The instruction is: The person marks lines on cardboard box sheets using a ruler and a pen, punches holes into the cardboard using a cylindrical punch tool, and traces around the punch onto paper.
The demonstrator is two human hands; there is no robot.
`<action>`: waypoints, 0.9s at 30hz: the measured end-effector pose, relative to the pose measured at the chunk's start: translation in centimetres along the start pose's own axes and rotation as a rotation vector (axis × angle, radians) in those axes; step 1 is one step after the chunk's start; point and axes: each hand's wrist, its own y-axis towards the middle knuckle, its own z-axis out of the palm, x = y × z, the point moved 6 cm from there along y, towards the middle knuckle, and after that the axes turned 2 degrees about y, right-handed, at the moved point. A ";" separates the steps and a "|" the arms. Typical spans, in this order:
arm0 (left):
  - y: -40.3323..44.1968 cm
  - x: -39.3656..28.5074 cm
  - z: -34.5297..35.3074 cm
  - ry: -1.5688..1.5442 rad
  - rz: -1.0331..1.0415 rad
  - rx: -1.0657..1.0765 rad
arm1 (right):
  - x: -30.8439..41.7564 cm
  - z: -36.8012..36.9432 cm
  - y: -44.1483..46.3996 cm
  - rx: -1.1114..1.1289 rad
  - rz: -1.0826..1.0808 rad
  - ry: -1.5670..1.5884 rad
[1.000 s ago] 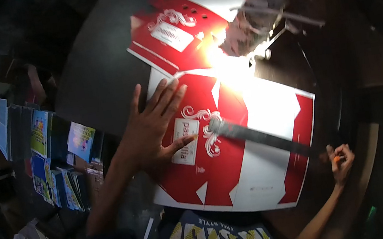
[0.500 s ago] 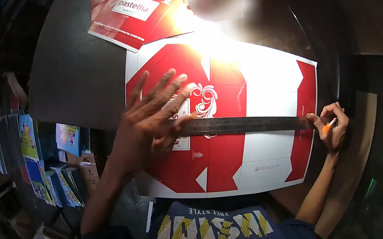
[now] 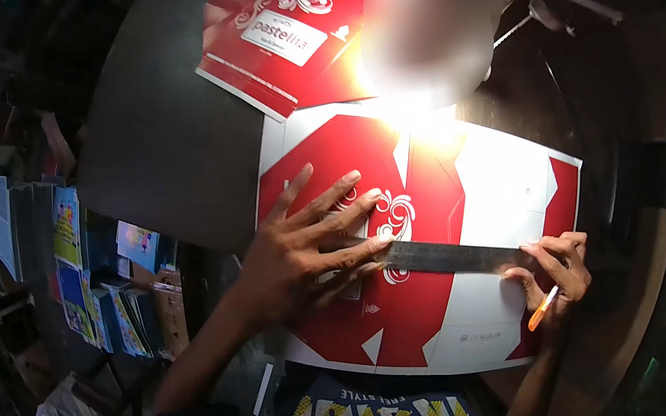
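A large red-and-white printed paper sheet (image 3: 408, 334), marked with white scrollwork and thin panel lines, is laid on a dark tabletop (image 3: 159, 139). Across it, a long dark metal ruler (image 3: 452, 257) is set from the red scrollwork panel over the white panel, tilted slightly down to the right.

The ruler's left end is covered by the left hand (image 3: 306, 255), which is open, palm down, with its fingers spread over the sheet and the ruler. The ruler's right end is touched by the fingers of the right hand (image 3: 562, 268), in which a slim orange-and-white pen-like tool (image 3: 542, 312) is gripped, its orange end pointed down and left.

Beyond the sheet, a second red printed piece (image 3: 259, 60), with a white label and dark round holes, is placed at its upper left edge. Brightly coloured books (image 3: 68, 230) are seen at the far left, apart from the tabletop.
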 end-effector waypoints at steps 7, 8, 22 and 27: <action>0.4 -0.2 0.0 -0.005 -0.043 0.004 | 0.3 0.1 -0.3 -0.070 0.005 -0.045; 0.5 -0.3 -0.2 0.001 -0.062 0.002 | 0.3 0.1 -0.4 -0.059 0.007 -0.052; 0.9 -0.2 0.2 0.023 -0.155 -0.022 | -0.7 0.3 -0.8 -0.078 -0.023 -0.103; 1.0 -0.2 0.1 0.024 -0.152 -0.025 | -0.7 0.2 -0.7 -0.070 -0.034 -0.112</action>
